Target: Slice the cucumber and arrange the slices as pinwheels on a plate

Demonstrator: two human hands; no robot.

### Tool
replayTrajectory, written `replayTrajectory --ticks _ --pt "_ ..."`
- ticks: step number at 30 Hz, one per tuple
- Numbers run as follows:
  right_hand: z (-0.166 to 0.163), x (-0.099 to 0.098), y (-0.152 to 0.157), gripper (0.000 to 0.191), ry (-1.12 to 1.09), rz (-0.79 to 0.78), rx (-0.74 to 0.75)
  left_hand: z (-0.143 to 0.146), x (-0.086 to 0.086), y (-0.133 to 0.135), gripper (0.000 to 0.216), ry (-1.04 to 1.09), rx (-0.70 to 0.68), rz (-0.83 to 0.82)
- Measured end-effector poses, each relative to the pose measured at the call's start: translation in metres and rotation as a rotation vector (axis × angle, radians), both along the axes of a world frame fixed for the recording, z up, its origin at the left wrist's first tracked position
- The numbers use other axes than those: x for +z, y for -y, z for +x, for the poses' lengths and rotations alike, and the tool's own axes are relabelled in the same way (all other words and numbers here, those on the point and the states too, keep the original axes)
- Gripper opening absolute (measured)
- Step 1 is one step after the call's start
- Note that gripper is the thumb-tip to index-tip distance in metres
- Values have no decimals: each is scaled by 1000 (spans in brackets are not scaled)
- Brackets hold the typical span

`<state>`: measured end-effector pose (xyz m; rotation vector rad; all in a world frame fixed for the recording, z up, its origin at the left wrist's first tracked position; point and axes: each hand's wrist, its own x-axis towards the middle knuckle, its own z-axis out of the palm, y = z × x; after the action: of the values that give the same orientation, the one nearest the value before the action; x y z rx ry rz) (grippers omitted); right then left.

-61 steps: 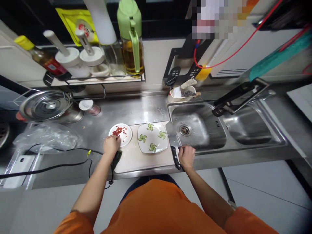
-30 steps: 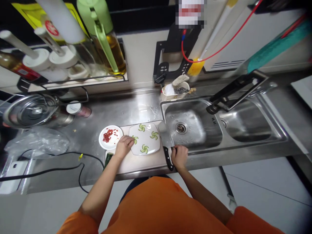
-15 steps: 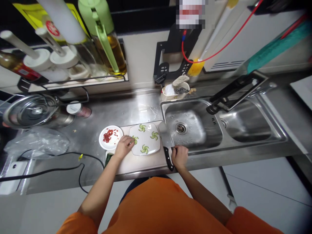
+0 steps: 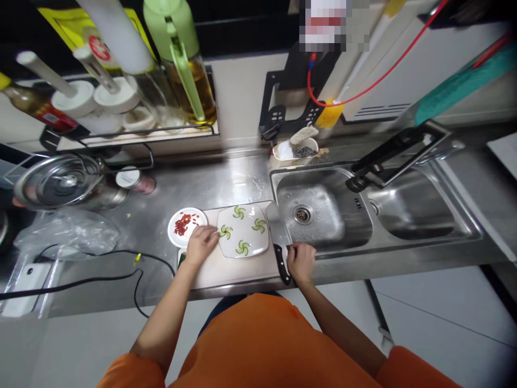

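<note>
A white square plate [image 4: 243, 221] carries several pinwheels of green cucumber slices [image 4: 243, 248]. It rests on a pale cutting board [image 4: 238, 272]. My left hand [image 4: 201, 245] is at the plate's left edge, its fingers stretched toward the nearest pinwheel and holding nothing I can see. Behind that hand lies a round white dish [image 4: 174, 229] with small red pieces [image 4: 183, 223]. On the board's right side is a kitchen knife with a black handle [image 4: 283, 264]. My right hand [image 4: 301, 261] is closed beside this handle; what its curled fingers hold is hidden.
A double steel sink [image 4: 323, 231] with a black faucet [image 4: 375, 167] is to the right. At the left stand a lidded pot [image 4: 64, 180], a clear plastic bag [image 4: 67, 234] and a small jar [image 4: 137, 180]. A rack above holds an oil bottle [image 4: 188, 81]. Black cables [image 4: 100, 277] cross the counter.
My left hand has drawn back slightly to the left, off the plate's left pinwheel, which shows fully now. My right hand stays beside the knife handle. The whole view has shifted a little.
</note>
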<state>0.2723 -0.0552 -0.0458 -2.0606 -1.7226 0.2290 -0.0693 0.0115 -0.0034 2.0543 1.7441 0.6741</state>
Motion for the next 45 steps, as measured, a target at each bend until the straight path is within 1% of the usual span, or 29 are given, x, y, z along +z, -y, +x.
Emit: replayTrajectory --ticks 2,6,8,10,12,17,22,26,28,30,31,32,34,36,38,40,45 --pt "1 -1 0 11 -3 18 3 -12 2 4 22 -55 119 -21" --pt "3 -4 -1 13 -1 63 -1 -40 2 3 24 -207 434 -77" --pt "4 -4 -1 14 1 84 -12 -52 2 -2 28 -253 525 -105" --pt "5 -4 -1 15 2 98 -20 -60 3 -10 31 -270 564 -122" --pt "5 -2 0 16 3 108 -24 -63 5 -18 33 -274 563 -142" --pt "8 8 0 17 3 148 -55 -60 11 -33 31 -286 465 -209" --pt "5 31 -9 18 13 225 -68 -59 13 -37 28 -281 465 -237" --pt "-17 52 -25 18 -27 261 -30 -58 17 -34 26 -147 490 -199" --pt "-35 61 -36 17 -82 210 33 -52 20 -31 26 -43 496 -157" --pt "-57 68 -50 18 -145 105 129 -38 24 -29 25 53 472 -123" --pt "-69 71 -57 19 -176 43 150 -29 26 -28 24 95 448 -118" --pt "-80 73 -66 20 -196 -21 175 -18 27 -27 23 132 416 -119" --pt "-100 76 -82 20 -222 -148 224 6 28 -28 21 219 307 -167" --pt "-115 77 -97 22 -229 -233 261 29 26 -32 20 273 235 -198" --pt "-125 77 -110 23 -221 -290 282 47 24 -37 19 309 198 -221" --pt "-129 75 -121 24 -213 -337 275 59 20 -43 19 335 202 -244" --pt "-124 66 -135 23 -232 -398 250 69 14 -54 18 372 188 -280"
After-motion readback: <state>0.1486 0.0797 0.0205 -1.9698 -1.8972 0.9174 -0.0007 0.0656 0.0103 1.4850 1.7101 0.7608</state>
